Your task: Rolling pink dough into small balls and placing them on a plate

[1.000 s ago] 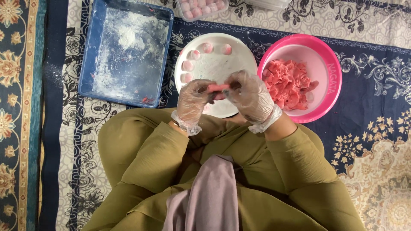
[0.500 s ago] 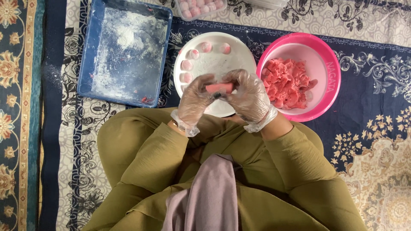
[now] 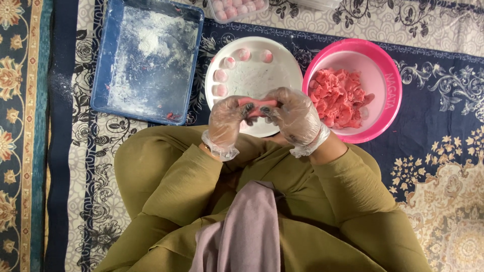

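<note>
Above patterned carpet, left hand and right hand each grip, clamped, one pink dough piece.

Pink dough piece, flattened, pinched between both gloved hands, above white plate

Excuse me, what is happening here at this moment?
A person sitting on a patterned carpet holds a piece of pink dough between the left hand and right hand, both in clear gloves, over a white plate with a few floured pink balls. A pink bowl of dough is beside it, and a floured blue tray too.
</note>
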